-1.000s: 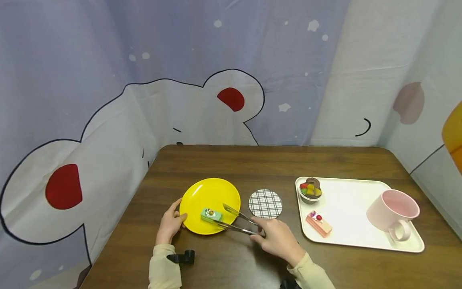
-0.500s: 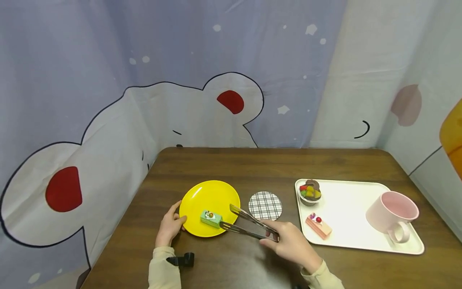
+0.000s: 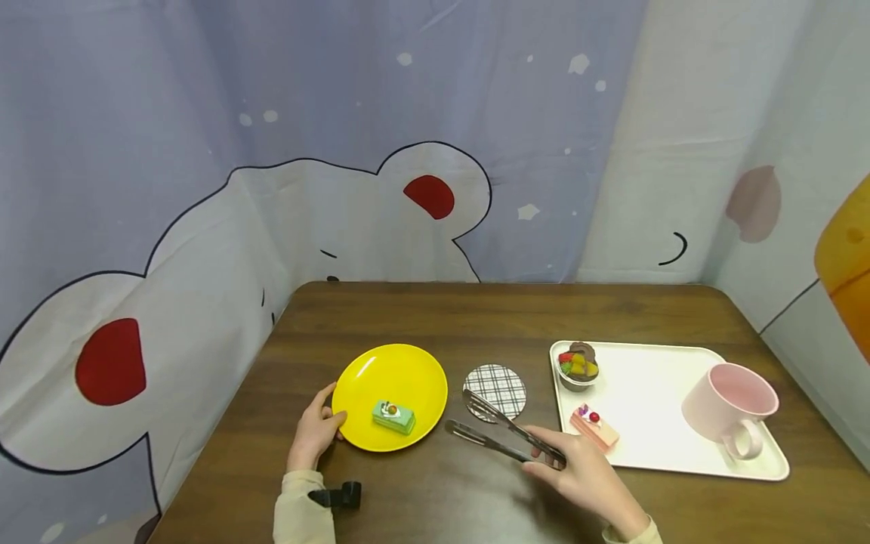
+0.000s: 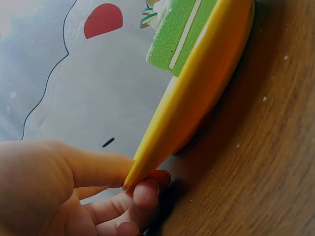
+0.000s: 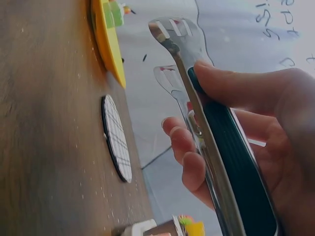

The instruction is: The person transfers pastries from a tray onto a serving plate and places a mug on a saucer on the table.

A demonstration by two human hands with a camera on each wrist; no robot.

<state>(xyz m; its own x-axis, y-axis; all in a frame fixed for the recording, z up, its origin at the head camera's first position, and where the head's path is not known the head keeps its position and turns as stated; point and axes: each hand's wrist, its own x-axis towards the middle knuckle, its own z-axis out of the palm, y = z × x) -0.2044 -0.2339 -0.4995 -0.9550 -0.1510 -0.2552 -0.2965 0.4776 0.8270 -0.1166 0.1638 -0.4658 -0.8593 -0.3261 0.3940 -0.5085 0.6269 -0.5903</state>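
Head view: the left hand pinches the left edge of the yellow plate, which bears the green cake on its near side. The right hand grips the tongs between plate and tray, their tips apart with nothing between. They point left and slightly far, handle end right and near; the green cake's long axis runs mostly left to right, its right end nearer. For steady work, the tips should pass well above the checked coaster.

Left wrist: thumb above the rim, fingers beneath; a light pinch should steady the plate without tipping it.

Right wrist: thumb and fingers hold opposite arms, so easing pressure evenly should part the tips without twisting.
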